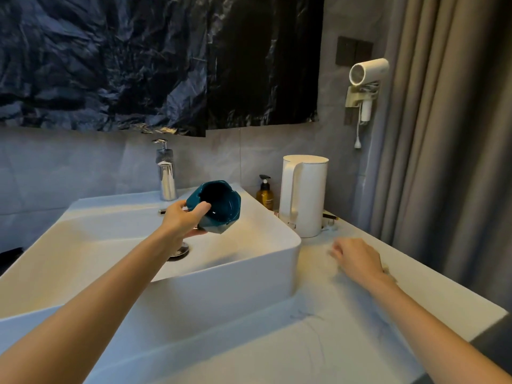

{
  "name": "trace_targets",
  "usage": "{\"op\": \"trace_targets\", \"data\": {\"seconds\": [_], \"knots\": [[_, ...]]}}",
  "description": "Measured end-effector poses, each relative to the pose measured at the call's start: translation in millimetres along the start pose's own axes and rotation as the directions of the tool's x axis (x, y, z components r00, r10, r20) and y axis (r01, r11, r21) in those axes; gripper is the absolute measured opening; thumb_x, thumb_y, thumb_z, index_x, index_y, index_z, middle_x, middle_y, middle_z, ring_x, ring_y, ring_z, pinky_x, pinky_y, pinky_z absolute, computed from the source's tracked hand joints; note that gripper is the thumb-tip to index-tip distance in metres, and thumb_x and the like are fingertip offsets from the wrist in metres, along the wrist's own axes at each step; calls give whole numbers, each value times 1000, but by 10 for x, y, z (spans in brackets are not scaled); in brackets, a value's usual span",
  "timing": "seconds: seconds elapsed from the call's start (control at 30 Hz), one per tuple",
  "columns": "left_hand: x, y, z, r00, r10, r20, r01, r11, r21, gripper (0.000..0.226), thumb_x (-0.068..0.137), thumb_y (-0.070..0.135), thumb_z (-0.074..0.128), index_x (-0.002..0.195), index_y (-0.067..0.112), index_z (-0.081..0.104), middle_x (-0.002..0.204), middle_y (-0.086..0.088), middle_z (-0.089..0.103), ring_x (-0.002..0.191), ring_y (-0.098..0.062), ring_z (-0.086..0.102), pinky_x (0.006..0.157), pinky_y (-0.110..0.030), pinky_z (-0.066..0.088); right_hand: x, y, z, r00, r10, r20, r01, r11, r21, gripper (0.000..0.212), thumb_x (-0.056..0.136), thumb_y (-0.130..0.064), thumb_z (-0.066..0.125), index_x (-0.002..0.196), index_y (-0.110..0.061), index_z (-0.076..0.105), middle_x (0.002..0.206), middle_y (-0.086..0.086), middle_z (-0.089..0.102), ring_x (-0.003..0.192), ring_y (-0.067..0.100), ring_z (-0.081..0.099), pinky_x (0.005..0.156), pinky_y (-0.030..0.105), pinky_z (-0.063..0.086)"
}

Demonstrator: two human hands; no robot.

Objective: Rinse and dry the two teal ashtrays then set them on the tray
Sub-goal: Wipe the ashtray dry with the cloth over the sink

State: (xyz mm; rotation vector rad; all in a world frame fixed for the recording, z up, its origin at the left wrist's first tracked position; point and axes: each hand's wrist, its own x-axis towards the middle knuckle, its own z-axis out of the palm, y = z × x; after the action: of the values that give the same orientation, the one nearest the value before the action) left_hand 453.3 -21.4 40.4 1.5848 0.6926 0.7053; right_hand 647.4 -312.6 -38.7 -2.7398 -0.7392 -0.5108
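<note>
My left hand [182, 220] grips the glossy, faceted teal ashtray [219, 209], tilted above the smooth white sink [291, 241]. A chrome faucet [167, 176] stands behind it, with an amber bottle [265, 195] and a tall white kettle [304, 195] to the right. My right hand [357, 259] rests on the counter [277, 342]; I cannot tell its grip.

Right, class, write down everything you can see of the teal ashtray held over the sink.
The teal ashtray is a deep bowl, glossy like glazed ceramic, with a faceted outer wall and a notched rim; its underside looks paler. It looks empty, its hollow dark. It is tipped so that its opening faces the camera, and held in the air above the white sink. The left hand grips it, thumb over the rim, fingers beneath the base. Nothing else touches it.
</note>
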Motion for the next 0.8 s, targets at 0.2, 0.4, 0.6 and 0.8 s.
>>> {"op": "trace_targets", "data": {"seconds": [0.2, 0.4, 0.6, 0.8], "knots": [[74, 27, -323, 1000, -10, -6, 10, 1000, 13, 42, 92, 28, 59, 125, 4, 49, 118, -16, 57, 99, -28, 59, 63, -32, 57, 320, -706, -788, 906, -10, -423, 138, 952, 273, 23, 103, -34, 26, 98, -19, 42, 82, 6, 58, 72, 32, 53, 57, 33, 34], [153, 14, -743, 999, 20, -27, -17, 997, 77, 40, 94, 32, 55, 125, 7, 53, 118, -15, 59, 98, -26, 61, 65, -31, 58, 706, -1641, -1062, 896, 81, -438, 266, 691, 672, 9, 102, -32, 34, 105, -25, 40, 90, -3, 55, 78, 16, 59, 64, 35, 57], [194, -21, -988, 996, 42, -78, -36, 996, 81, 28, 94, 29, 55, 116, 11, 56, 114, -13, 61, 97, -25, 62, 66, -32, 59, 994, -2493, -1137, 944, 79, -321, 287, 282, 915, 3, 101, -29, 40, 100, -27, 41, 93, -5, 56, 91, 19, 64, 70, 33, 58], [237, -65, -1102, 982, 126, -140, -112, 988, 105, 25, 94, 24, 57, 115, 13, 55, 109, -10, 64, 96, -26, 64, 71, -32, 59, 827, -3101, -942, 961, -267, -70, 60, -46, 997, 11, 100, -29, 46, 107, -21, 47, 112, 3, 65, 98, 14, 65, 82, 29, 50]]}}
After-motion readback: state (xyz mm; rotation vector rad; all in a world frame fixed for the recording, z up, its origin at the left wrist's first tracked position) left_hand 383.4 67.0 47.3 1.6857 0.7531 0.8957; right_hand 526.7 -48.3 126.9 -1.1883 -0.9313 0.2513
